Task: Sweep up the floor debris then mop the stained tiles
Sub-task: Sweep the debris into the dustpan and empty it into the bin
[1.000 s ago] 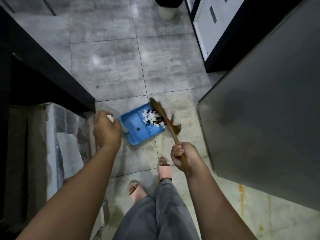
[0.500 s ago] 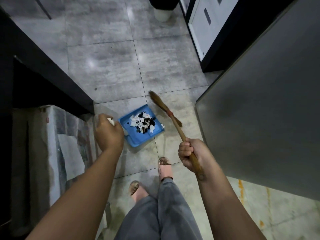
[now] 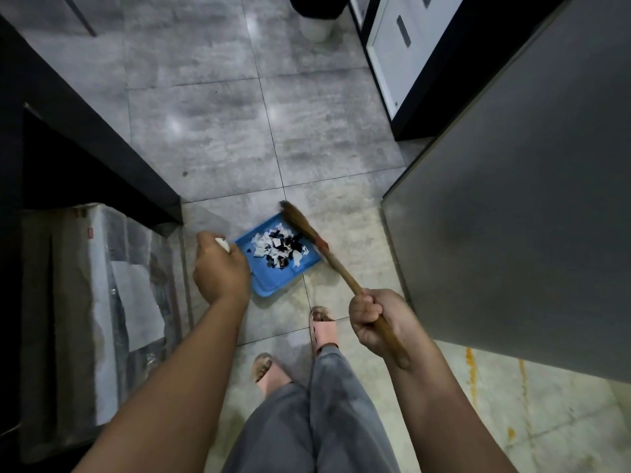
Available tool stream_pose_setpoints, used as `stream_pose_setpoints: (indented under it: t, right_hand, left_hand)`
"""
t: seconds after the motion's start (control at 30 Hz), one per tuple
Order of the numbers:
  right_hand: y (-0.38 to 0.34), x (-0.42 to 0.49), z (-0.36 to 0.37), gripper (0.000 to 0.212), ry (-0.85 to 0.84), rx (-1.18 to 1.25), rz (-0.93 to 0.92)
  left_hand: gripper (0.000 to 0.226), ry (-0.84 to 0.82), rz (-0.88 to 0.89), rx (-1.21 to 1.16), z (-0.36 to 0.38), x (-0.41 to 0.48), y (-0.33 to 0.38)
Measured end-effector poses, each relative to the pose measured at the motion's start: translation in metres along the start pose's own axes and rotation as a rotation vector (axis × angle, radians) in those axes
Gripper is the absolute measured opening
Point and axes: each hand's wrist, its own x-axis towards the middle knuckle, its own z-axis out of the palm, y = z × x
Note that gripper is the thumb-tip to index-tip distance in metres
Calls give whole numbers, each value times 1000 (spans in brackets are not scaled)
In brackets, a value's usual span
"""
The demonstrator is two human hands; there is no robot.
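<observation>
A blue dustpan [image 3: 273, 283] lies on the grey floor tiles, just ahead of my feet. Torn white and black scraps [image 3: 280, 249] are piled in its middle. My left hand [image 3: 220, 268] grips the dustpan's white handle [image 3: 223, 244] at the pan's left side. My right hand [image 3: 377, 322] grips the wooden stick of a small broom [image 3: 307, 230]. The broom's brown bristles rest across the pan's far right rim, touching the scraps. Orange streaks [image 3: 471, 373] stain the pale tiles at the lower right.
A large grey appliance [image 3: 519, 216] stands close on the right. A dark counter [image 3: 85, 131] runs along the left, with a plastic-wrapped box [image 3: 102, 302] below it. A white bin base [image 3: 316, 27] and a white cabinet [image 3: 392, 56] stand farther ahead.
The broom head swung left over the pan and back against its right rim, pushing the scraps toward the pan's middle. Both hands kept their grips.
</observation>
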Motion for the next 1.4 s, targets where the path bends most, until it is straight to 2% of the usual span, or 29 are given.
stream_pose_setpoints:
  t: [0.2,0.33,0.5,0.67,0.77,0.9,0.97,1.2,1.4]
  right_hand:
    - [-14,-19,2,38,-11,-43,-53]
    - [-27,11,15,38,9,-80,-82]
    - [-10,45,11,39,28,-171,-24]
    - [12,24,-11,38,9,-207,48]
    - [11,0,-15,36,34,-237,11]
    - [-7,-1,-3,29,44,-289,-91]
    - [-17,13,8,29,42,-311,-116]
    - [-11,45,3,33,-10,-249,-16]
    - [17,21,-42,36,-49,-231,33]
  left_hand:
    - [20,-27,-39,-10,-5,-4,-7]
    - [19,-10,-39,-22,-6,-14,-13]
    - [20,-4,-34,-9,0,-18,-14]
    - [41,9,-46,-121,-1,-11,-13]
    - [50,80,-102,-196,-4,-5,-17]
    - [30,-68,-136,-188,-2,3,-26]
    - [26,-91,-142,-227,0,6,-27]
    - [23,-65,-171,-411,1,-21,-42]
    - [20,69,-246,-556,-17,-70,-64]
